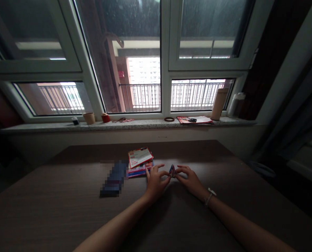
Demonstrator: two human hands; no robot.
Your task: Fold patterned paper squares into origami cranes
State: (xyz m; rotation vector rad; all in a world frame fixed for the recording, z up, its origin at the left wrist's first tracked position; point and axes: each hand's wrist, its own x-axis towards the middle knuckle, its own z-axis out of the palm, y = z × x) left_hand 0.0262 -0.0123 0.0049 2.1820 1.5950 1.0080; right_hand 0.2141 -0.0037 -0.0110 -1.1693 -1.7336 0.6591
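Observation:
Between my two hands, just above the dark wooden table [74, 217], stands a small folded paper piece [172, 170], pointed at the top with blue and reddish colouring. My left hand [156, 180] pinches its left side between thumb and fingers. From the right, my right hand [189, 178] pinches the other side; a bracelet [210, 196] circles that wrist. Left of my left hand lies a stack of printed papers or booklets [140, 157], with colourful edges showing under the top sheet. Finer folds of the paper piece are too small to make out.
A dark pixelated object [114, 178] lies left of the papers. On the granite windowsill [150, 125] stand a tan cup [89, 118], a red spool-like item [105, 118], a dark ring [169, 119], scissors [192, 120] on papers, a tan bottle [219, 104] and a pale bottle [236, 104].

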